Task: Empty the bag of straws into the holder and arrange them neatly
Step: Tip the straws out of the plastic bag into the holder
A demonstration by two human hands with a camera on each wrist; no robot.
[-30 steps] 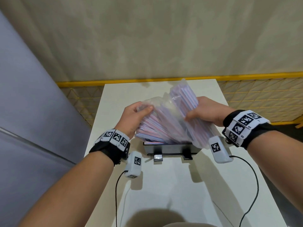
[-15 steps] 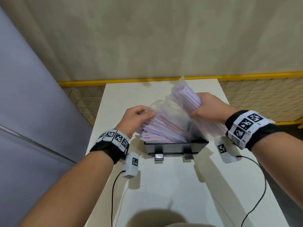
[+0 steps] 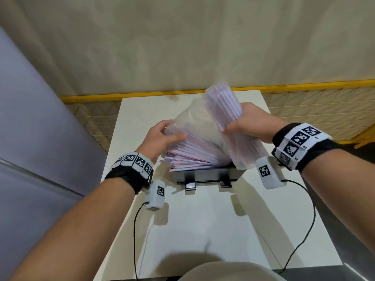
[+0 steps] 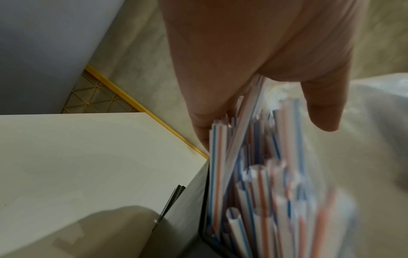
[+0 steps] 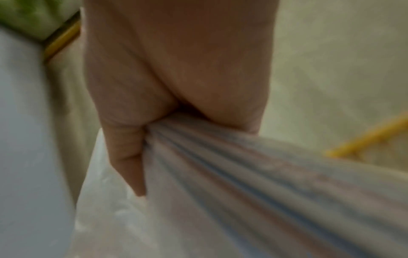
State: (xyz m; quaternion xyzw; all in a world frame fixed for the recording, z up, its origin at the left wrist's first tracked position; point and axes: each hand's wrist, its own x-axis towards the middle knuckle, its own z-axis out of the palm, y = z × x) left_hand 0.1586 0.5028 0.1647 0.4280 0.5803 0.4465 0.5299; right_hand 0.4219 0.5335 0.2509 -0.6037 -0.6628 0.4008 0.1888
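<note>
Head looks down; blurry wrist views perhaps share straws [image 4: 253,183].

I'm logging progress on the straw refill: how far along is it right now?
Partly done. Many straws already lie over the black holder, fanned and uneven. In hand: the right hand grips the plastic bag with straws inside; the left hand steadies the pile. Left: empty the bag, straighten the straws.

We are seeing the holder [image 3: 205,173] sitting mid-table [image 3: 203,230], straws [image 3: 192,153] fanning leftward inside, the bag [image 3: 241,151] overhanging its right.
</note>
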